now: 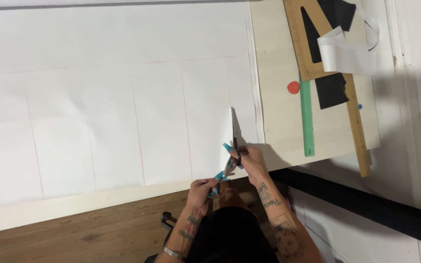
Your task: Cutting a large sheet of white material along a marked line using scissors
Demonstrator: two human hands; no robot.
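Observation:
A large white fabric sheet point(113, 112) with faint red marked lines lies over the pale work table point(278, 126). My right hand point(250, 160) grips a pair of scissors point(235, 134), whose blades point away from me into the sheet along a marked line near the sheet's right edge. My left hand point(203, 187), with turquoise nails, pinches the near edge of the sheet just left of the cut. Both forearms come up from the bottom of the view.
On the table's right part lie a green ruler point(308, 122), a wooden square ruler point(352, 112), black fabric pieces point(330, 90), a white fabric strip point(347, 53) and a round red marker point(294, 87). Wooden floor point(74, 234) shows below the table edge. A black bar point(366, 207) runs at the lower right.

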